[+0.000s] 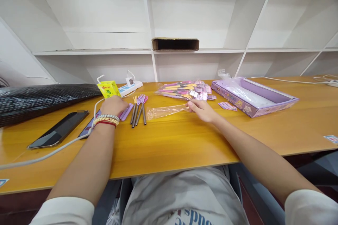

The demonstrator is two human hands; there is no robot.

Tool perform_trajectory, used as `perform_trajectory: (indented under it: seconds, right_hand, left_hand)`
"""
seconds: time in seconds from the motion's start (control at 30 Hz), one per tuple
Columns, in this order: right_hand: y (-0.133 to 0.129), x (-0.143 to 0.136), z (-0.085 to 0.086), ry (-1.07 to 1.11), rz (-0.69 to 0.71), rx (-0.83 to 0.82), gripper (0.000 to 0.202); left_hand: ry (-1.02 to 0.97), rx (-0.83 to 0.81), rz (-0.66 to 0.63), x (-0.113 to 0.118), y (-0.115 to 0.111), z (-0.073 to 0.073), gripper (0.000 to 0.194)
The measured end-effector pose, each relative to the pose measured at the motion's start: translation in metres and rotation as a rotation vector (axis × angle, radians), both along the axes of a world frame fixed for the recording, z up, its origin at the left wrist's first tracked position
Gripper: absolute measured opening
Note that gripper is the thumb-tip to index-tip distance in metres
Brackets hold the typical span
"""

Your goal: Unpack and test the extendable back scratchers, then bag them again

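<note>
My right hand [202, 110] pinches the open end of a clear plastic bag [167, 111], which stretches flat to the left above the table. My left hand [113, 107] reaches down beside some flat purple pieces [126, 111]; its fingers are mostly hidden behind the back of the hand, so any grip is unclear. Between the hands lie several back scratchers [138, 110] with dark metal handles and yellow, purple and pink claw heads. Behind the bag is a pile of bagged back scratchers [182, 89]. A small purple card [227, 106] rests right of my right hand.
A yellow drink carton [108, 89] with a straw stands behind my left hand. A phone [58, 129], a white cable [66, 145] and a black patterned bag [47, 98] are at left. A power strip [130, 88] sits behind. At right is an open purple box [255, 96] holding clear plastic.
</note>
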State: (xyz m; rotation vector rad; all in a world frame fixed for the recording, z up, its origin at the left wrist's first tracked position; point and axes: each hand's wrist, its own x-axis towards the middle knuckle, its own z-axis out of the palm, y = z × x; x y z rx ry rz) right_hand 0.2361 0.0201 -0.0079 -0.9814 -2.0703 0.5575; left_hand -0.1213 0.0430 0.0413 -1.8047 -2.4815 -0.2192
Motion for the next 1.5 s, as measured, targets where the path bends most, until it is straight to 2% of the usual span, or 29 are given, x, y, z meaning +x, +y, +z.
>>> perform_trajectory:
  seconds: [0.3, 0.37, 0.47, 0.53, 0.67, 0.7, 0.8, 0.87, 0.97, 1.13, 1.23, 1.5]
  right_hand:
    - [-0.006, -0.001, 0.007, -0.132, -0.018, 0.050, 0.043]
    - [-0.006, -0.001, 0.007, -0.135, -0.022, 0.061, 0.043]
    - [-0.005, 0.000, 0.007, -0.139, -0.026, 0.077, 0.043]
    - [-0.003, 0.001, 0.005, -0.137, -0.037, 0.076, 0.043]
    - [0.004, 0.004, 0.001, -0.131, -0.117, 0.067, 0.036]
    - [0.005, 0.005, 0.000, -0.134, -0.144, 0.068, 0.033]
    - [0.010, 0.009, -0.002, -0.161, -0.217, 0.074, 0.021]
    - [0.012, 0.012, -0.004, -0.204, -0.256, 0.075, 0.018]
    - [0.015, 0.015, -0.006, -0.295, -0.288, 0.092, 0.024]
    - [0.018, 0.017, -0.009, -0.422, -0.234, 0.202, 0.031]
    - [0.021, 0.019, -0.011, -0.472, -0.211, 0.196, 0.032]
    - [0.024, 0.023, -0.014, -0.559, -0.208, 0.157, 0.034]
  left_hand:
    - [0.010, -0.086, -0.022, -0.004, 0.003, -0.005, 0.035]
    - [-0.004, -0.042, -0.003, -0.003, 0.003, -0.006, 0.035]
    - [-0.003, 0.143, 0.014, 0.007, 0.003, -0.008, 0.031]
    - [-0.006, 0.291, -0.084, 0.021, 0.004, -0.011, 0.030]
    - [-0.070, 0.443, -0.466, 0.063, -0.003, -0.020, 0.038]
    - [-0.064, 0.455, -0.561, 0.074, -0.006, -0.023, 0.039]
    - [-0.004, 0.403, -0.740, 0.100, -0.017, -0.032, 0.039]
    - [0.032, 0.349, -0.797, 0.109, -0.022, -0.037, 0.038]
    - [0.042, 0.307, -0.781, 0.109, -0.020, -0.040, 0.036]
    - [0.063, 0.263, -0.586, 0.092, -0.008, -0.040, 0.036]
    - [0.083, 0.220, -0.507, 0.084, -0.003, -0.039, 0.036]
    - [-0.006, 0.116, -0.437, 0.082, 0.000, -0.037, 0.031]
